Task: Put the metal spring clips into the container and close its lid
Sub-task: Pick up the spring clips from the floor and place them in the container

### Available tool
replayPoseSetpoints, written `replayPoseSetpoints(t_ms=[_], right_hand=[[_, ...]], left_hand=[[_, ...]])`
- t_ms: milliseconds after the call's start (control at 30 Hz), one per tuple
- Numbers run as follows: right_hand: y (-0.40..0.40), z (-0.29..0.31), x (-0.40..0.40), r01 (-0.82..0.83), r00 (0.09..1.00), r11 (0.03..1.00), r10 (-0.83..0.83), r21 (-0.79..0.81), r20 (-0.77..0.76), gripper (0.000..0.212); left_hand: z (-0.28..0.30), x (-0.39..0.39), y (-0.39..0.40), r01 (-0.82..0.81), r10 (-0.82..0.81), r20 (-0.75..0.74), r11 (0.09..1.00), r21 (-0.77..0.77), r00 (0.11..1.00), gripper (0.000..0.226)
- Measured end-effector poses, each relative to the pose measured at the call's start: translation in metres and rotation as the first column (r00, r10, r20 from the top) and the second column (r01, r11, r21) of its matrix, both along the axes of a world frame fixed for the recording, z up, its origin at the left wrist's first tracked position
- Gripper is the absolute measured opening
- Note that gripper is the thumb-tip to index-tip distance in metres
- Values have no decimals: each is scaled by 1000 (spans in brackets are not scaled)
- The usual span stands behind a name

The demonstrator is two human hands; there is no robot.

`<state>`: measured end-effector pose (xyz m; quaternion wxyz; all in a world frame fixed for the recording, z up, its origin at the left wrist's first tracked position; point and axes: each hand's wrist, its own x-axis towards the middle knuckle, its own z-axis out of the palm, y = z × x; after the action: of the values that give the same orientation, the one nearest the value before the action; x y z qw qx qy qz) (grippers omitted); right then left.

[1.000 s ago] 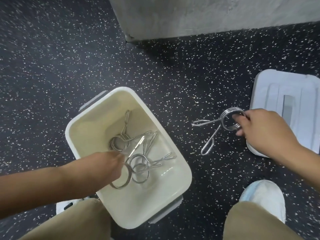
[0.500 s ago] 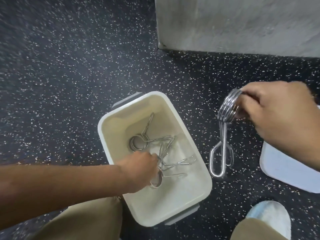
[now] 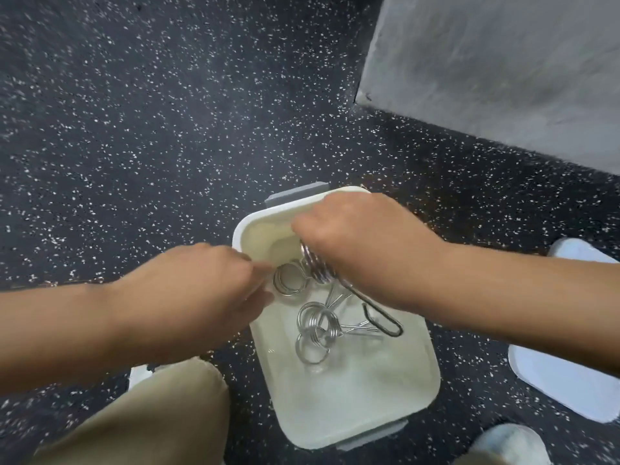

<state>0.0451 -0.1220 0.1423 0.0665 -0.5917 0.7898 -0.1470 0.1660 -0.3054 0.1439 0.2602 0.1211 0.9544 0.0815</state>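
Steel wire, coiled and bright: the spring clip (image 3: 318, 268) that half a second ago hung from the right hand (image 3: 365, 250) over the floor beside the box now sits inside the rim of the cream container (image 3: 352, 407), its long loop reaching down toward the box's right wall. The right hand has crossed from the floor to the container's far end and covers the far right corner; its fingers (image 3: 303, 229) are curled tight around the clip's coil. The left hand (image 3: 204, 297) was deeper in the box before; now it lies at the near part of the left wall, forearm level, its fingers (image 3: 260, 280) bunched toward a ring of the clips (image 3: 315, 327) already lying there. Whether it pinches that ring or only touches it, I cannot tell; the hand is blurred.

The loose clips lie tangled on the container's floor near its middle, rings overlapping, straight legs pointing to the right wall. The container stands open on the black speckled floor (image 3: 134, 129), grey latches at both ends. Its pale lid (image 3: 567, 387) lies flat on the floor well apart, to the right, partly behind the right forearm
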Motion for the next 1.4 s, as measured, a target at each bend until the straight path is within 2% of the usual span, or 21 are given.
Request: replayPoseSetpoints(t_ms=[67, 167, 233, 300, 400, 500, 600, 667, 733, 833, 1000, 1100, 1200, 1333, 1400], right_hand=[[-17, -20, 14, -123, 991, 992, 124, 31, -42, 38], [-36, -58, 31, -242, 930, 925, 308, 293, -203, 31], [-42, -84, 37, -265, 874, 861, 404, 434, -268, 26], [-47, -105, 41, -291, 845, 808, 468, 513, -258, 23], [-48, -129, 47, -284, 869, 780, 455, 558, -194, 20], [-52, -132, 47, -175, 951, 825, 283, 537, -124, 22], [-52, -111, 43, -65, 994, 855, 99, 515, -40, 28], [-46, -99, 41, -18, 1000, 889, 17, 457, 6, 30], [-35, -85, 39, 10, 998, 945, -30, 328, 55, 30], [-3, -71, 35, 77, 988, 982, -99, 175, 116, 20], [59, -40, 27, 227, 955, 962, -250, 154, 157, 16], [92, -24, 27, 373, 891, 915, -399, 152, 218, 24], [125, -23, 27, 521, 791, 826, -562, 216, 241, 22], [184, -46, 24, 726, 577, 618, -786, 301, 223, 21], [212, -68, 19, 775, 495, 500, -860, 386, 119, 25]], left_hand=[[-3, 12, -11, -47, 48, -45, 999, 18, 998, 45], [-9, 21, -19, -167, 174, -98, 983, 76, 980, 46], [-11, 20, -17, -239, 251, -118, 966, 103, 961, 46], [-13, 18, -13, -296, 316, -125, 942, 157, 940, 44], [-12, 12, -4, -384, 418, -115, 893, 236, 901, 41], [-10, 7, 3, -406, 452, -113, 867, 289, 885, 41], [-11, 4, 6, -391, 436, -115, 875, 285, 893, 41], [-13, 4, 7, -394, 436, -104, 875, 282, 894, 41], [-14, 4, 9, -401, 443, -99, 871, 284, 891, 41], [-14, 1, 17, -398, 441, -91, 868, 296, 893, 41], [-10, -13, 41, -334, 380, -119, 897, 290, 917, 36], [-6, -25, 63, -240, 299, -144, 914, 327, 943, 35], [0, -32, 81, -171, 233, -143, 921, 350, 962, 34], [6, -39, 113, -144, 199, -124, 925, 352, 972, 38], [8, -41, 128, -95, 156, -140, 924, 371, 978, 36]])
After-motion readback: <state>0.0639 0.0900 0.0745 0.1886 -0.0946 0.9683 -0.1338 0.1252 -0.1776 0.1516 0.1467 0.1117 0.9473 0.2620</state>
